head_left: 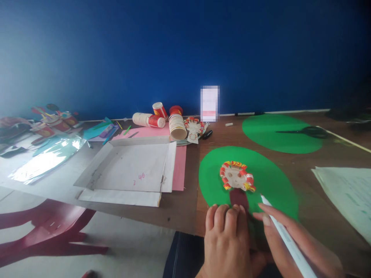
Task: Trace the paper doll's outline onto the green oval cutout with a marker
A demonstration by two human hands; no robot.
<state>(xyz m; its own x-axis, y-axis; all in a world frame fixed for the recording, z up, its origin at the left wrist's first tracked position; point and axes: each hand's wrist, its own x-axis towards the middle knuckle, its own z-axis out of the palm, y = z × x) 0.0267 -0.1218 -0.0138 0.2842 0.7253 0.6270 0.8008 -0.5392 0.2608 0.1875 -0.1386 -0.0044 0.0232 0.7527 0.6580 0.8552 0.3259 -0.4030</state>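
Note:
My left hand (227, 235) presses down, fingers together, on a dark maroon piece (239, 197) that lies on a green paper circle (272, 173). Above that piece sits a small paper-cup face (235, 177) with a curled red and yellow rim. Between the thumb and fingers of my right hand (292, 239) is a white marker (285, 235), its tip just over the green circle, right of the maroon piece. The lower part of the maroon piece is hidden by my left hand.
Behind lies a second green circle (257, 133) with black scissors (314, 132) on it. Left are a white box lid (127, 166), pink paper (179, 166) and paper cups (177, 125). Papers (344, 189) lie right; a red chair (49, 231) stands lower left.

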